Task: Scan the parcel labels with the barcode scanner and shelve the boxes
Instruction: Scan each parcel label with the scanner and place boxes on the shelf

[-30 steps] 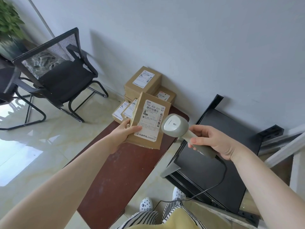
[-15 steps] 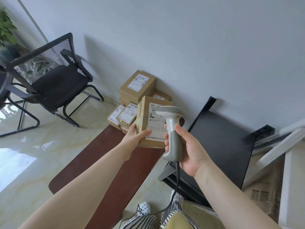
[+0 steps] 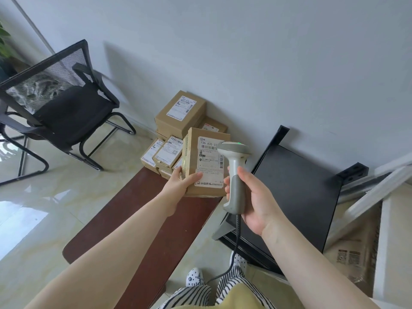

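Against the pale wall, over the brown bench (image 3: pixel 142 219), the left hand (image 3: pixel 178 181) still grips the parcel (image 3: pixel 200 161) upright by its lower corner while the right hand (image 3: pixel 252 197), clamped round the scanner (image 3: pixel 234 170), has edged slightly closer to the label (image 3: pixel 209 161) since 0.5 seconds ago, its green light now showing.

Premises present as a small office or mail room used for parcel handling. Evidence: a black mesh-back visitor chair (image 3: pixel 55 108) on a cantilever frame stands on a glossy polished tile floor (image 3: pixel 44 197) against a plain painted wall (image 3: pixel 245 63), and a stack of labelled cardboard parcels (image 3: pixel 178 121) sits at the far end of a low dark-brown counter (image 3: pixel 138 219). A black metal shelf unit (image 3: pixel 296 192) stands against the wall just beside the counter, and a corded barcode scanner (image 3: pixel 235 175) is in use over a shipping label (image 3: pixel 209 161).
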`<state>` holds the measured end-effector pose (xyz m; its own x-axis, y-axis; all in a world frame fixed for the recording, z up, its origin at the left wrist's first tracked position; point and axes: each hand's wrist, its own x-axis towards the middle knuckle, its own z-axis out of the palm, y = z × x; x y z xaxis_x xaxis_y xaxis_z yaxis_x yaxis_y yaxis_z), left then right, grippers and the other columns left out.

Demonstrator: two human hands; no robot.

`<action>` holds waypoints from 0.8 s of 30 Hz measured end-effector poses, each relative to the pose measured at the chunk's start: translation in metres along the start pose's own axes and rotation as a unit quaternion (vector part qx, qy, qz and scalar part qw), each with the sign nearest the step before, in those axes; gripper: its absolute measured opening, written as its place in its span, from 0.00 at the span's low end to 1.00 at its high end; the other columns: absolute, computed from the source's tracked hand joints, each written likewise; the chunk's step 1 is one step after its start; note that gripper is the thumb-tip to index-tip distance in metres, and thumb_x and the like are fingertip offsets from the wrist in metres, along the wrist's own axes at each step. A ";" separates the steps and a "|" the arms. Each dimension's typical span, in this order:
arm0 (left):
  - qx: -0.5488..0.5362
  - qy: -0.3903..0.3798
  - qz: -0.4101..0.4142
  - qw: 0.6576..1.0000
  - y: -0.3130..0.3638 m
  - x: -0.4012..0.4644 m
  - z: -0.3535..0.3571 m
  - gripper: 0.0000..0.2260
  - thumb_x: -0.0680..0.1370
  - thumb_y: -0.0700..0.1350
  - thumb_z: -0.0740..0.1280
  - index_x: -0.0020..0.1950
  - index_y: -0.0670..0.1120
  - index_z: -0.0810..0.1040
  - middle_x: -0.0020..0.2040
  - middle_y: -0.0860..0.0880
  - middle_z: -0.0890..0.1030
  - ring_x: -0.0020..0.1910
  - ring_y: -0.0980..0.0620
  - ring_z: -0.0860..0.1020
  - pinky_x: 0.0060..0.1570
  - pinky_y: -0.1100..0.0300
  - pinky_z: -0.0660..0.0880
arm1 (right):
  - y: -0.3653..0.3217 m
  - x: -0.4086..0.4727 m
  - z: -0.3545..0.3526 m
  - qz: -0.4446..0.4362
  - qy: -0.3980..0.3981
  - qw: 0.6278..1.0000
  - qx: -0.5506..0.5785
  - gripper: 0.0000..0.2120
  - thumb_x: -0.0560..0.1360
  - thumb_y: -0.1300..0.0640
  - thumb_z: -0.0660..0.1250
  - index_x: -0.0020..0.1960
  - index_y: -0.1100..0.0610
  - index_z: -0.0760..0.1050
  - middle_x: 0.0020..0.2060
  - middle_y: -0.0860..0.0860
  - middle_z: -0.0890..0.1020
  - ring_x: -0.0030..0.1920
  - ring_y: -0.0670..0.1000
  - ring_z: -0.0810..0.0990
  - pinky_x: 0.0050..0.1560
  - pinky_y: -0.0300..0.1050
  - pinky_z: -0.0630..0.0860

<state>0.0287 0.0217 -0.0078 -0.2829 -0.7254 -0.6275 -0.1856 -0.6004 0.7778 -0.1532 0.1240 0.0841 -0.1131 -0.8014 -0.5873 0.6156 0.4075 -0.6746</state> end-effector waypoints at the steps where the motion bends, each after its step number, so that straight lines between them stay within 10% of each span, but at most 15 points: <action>1: -0.004 0.003 -0.003 1.000 -0.002 0.002 -0.001 0.54 0.54 0.70 0.82 0.76 0.59 0.67 0.61 0.55 0.84 0.59 0.50 0.83 0.70 0.45 0.72 | -0.001 0.004 -0.007 -0.016 0.024 1.000 -0.011 0.19 0.72 0.48 0.70 0.57 0.59 0.76 0.40 0.52 0.83 0.37 0.48 0.77 0.41 0.43 0.76; 10: -0.037 -0.003 0.006 0.999 -0.002 0.008 0.024 0.53 0.52 0.69 0.82 0.74 0.57 0.70 0.62 0.55 0.84 0.63 0.50 0.81 0.72 0.44 0.70 | 0.008 0.065 -0.129 -0.063 0.382 0.909 -0.150 0.19 0.75 0.51 0.74 0.58 0.58 0.71 0.51 0.53 0.79 0.53 0.55 0.78 0.52 0.48 0.71; 24: -0.020 -0.060 0.005 0.998 0.000 0.020 0.106 0.42 0.64 0.61 0.79 0.75 0.52 0.71 0.63 0.51 0.84 0.62 0.48 0.83 0.69 0.45 0.74 | 0.018 0.113 -0.185 -0.017 0.404 0.864 -0.301 0.18 0.74 0.49 0.73 0.56 0.56 0.69 0.55 0.54 0.76 0.49 0.56 0.76 0.47 0.50 0.73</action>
<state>-0.0768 0.0429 -0.0162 -0.3951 -0.6880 -0.6088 -0.1456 -0.6074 0.7809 -0.2996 0.1218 -0.0773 -0.7794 -0.3499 -0.5197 0.1124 0.7379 -0.6655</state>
